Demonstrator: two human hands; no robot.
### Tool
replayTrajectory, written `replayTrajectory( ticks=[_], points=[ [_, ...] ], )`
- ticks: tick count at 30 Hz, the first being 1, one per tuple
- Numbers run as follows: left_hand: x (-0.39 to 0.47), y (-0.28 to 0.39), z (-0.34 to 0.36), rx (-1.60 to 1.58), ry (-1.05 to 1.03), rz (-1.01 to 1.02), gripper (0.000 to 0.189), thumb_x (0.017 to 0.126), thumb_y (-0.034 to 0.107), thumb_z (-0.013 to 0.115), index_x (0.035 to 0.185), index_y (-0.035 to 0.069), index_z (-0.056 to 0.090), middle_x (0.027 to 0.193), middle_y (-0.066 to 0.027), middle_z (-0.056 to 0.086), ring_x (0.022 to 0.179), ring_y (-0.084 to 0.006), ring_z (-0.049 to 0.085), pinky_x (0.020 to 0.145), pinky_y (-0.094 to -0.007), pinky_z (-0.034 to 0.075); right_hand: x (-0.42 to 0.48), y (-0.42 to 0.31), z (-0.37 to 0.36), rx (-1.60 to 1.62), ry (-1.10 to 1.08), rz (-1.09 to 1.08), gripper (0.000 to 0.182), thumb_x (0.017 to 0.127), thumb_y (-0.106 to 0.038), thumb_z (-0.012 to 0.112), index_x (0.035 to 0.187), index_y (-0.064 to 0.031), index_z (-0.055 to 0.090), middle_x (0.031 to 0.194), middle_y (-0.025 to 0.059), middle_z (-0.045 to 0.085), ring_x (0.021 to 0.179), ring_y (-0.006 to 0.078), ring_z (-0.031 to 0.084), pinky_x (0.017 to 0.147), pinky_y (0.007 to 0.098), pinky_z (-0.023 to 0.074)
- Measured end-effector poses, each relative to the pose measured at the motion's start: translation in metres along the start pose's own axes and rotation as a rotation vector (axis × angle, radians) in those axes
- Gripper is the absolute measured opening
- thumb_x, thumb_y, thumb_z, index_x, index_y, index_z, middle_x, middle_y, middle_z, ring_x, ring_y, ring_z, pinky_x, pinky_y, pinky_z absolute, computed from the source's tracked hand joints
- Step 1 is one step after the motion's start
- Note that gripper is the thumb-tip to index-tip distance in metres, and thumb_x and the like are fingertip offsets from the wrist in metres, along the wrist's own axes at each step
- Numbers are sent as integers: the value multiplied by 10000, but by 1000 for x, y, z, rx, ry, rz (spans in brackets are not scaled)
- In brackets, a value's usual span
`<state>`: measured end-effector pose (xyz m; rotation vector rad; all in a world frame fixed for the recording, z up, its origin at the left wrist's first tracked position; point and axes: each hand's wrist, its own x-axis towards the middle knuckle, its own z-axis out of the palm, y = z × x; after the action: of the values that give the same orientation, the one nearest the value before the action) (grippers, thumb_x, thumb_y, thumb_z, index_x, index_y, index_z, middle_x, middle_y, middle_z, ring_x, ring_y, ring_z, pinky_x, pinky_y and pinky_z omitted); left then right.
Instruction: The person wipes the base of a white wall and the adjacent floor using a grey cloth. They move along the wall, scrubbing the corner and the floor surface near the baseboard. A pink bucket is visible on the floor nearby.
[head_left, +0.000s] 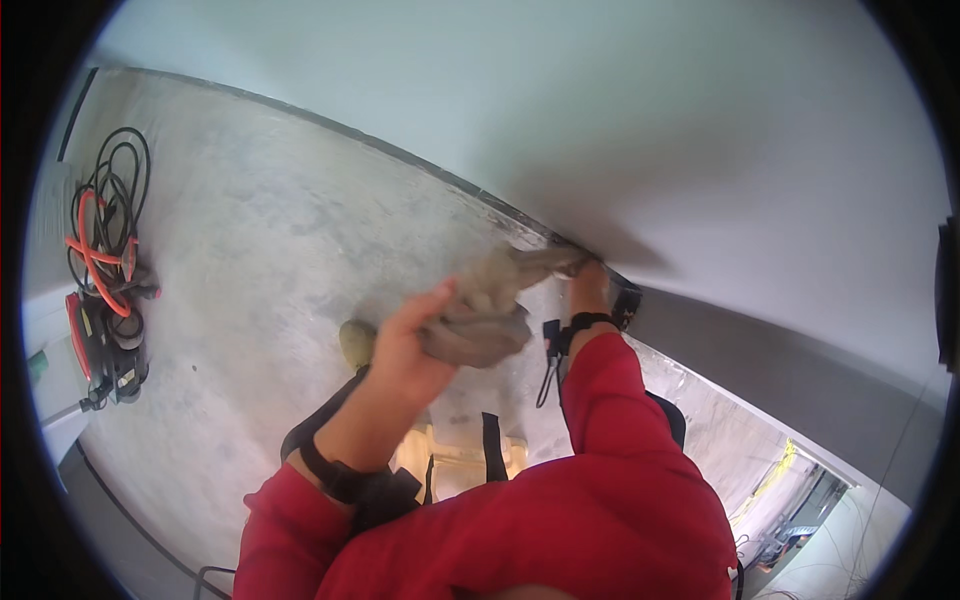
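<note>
My left hand (412, 345) is closed around a bunched grey-brown cloth (480, 337), blurred in the middle of the view. From that bundle a strip of the cloth stretches right to my right hand (589, 274), which is low against the foot of the pale wall (675, 150). The fingers of my right hand are mostly hidden, and the cloth's end lies at them. A black strap with a hanging loop is around my right wrist, and another black strap is around my left one.
A black and red machine (112, 345) with a coiled black cable and orange hose (97, 262) stands at the far left on the concrete floor (247, 210). A dark strip runs along the wall's foot. Below me is a yellowish plastic object (457, 465). Yellow cord (776, 469) lies lower right.
</note>
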<state>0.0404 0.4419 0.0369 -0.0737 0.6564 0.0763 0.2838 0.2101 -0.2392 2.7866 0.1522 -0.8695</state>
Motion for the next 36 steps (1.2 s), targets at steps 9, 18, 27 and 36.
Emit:
replayTrajectory(
  ticks=[9,18,27,36],
  points=[
    [16,-45,2,174,-20,-154,499,803,144,500,1248,-6,331,1077,-106,500,960,-210,504,894,-382,380,24,65,41,-274,170,-163,367,856,-243,403,1154,-48,492,1127,135,529,1029,246,520,880,346,407],
    [36,-19,24,206,-54,239,517,828,205,396,1261,-59,301,1225,-155,428,1158,-271,393,1006,-378,268,-11,-85,16,540,46,-379,369,629,-225,686,927,-52,552,945,167,565,917,328,538,741,403,452],
    [31,-68,13,215,-3,-171,501,802,138,482,1258,-2,328,1117,-114,488,1006,-203,490,921,-351,362,29,108,44,-132,77,-20,316,846,-256,421,1069,-105,586,1098,120,566,1022,237,542,817,339,443],
    [30,-51,12,318,38,-51,523,796,148,493,1267,-10,329,1117,-81,472,912,-164,483,895,-330,377,13,2,58,1143,21,-423,257,805,-88,454,1032,-20,552,959,130,587,875,230,571,749,342,462]
  ],
)
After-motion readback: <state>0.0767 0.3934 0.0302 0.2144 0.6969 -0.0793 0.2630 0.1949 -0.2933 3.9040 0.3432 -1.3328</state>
